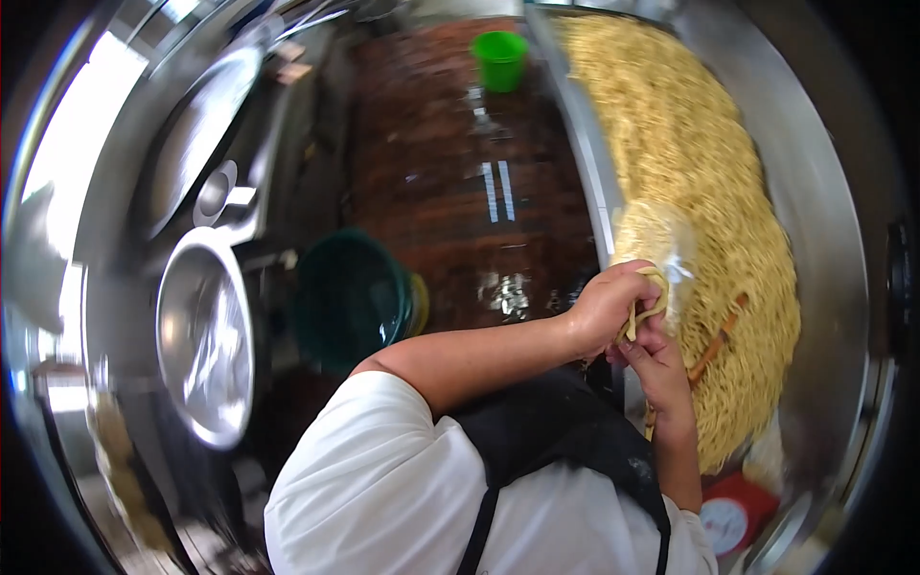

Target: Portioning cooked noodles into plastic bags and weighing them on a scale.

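A few thick yellow noodle strands (650, 305) loop out between my two hands. My left hand (611, 305) is closed around them, with its thumb on top. Just below it, my right hand (658, 359) has thumb and fingers drawn together against the underside of my left hand; what it pinches is hidden. A clear plastic bag of noodles (650, 230) lies directly beyond my hands, at the near edge of a large heap of loose yellow noodles (683, 129). Whether either hand holds the bag's mouth cannot be seen.
The heap lies in a long metal trough (586, 144). A brown stick-like handle (708, 359) rests on the noodles. A red scale (747, 503) stands at lower right. On the left are a metal bowl (241, 345) and a dark green tub (345, 295). A bright green bucket (499, 65) stands on the wet floor.
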Demonstrator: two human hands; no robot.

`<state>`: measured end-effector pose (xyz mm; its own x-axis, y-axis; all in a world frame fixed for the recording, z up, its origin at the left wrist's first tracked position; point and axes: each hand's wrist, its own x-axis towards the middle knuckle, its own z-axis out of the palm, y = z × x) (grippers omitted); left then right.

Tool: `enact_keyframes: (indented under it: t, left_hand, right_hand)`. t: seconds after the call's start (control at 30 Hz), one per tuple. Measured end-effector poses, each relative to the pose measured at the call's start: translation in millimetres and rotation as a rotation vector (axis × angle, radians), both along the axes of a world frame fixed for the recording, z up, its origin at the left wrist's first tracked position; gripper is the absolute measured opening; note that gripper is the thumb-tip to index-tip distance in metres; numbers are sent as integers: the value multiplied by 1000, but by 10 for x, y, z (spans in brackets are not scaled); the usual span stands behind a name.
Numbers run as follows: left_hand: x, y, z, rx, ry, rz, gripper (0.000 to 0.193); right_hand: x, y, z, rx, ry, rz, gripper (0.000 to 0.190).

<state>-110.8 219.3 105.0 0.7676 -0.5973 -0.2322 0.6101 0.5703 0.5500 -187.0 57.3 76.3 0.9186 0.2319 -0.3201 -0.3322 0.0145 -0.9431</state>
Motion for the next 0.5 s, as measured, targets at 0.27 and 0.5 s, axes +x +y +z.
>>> enact_keyframes:
  t: [0.27,0.5]
  left_hand:
    - [-1510,1403,-622,407,96,485,16]
    - [-3084,2224,-1222,579,468,888,39]
  right_hand:
    - [-212,759,-280,-128,84,445,21]
    - [-617,1549,-390,-204,22,948,21]
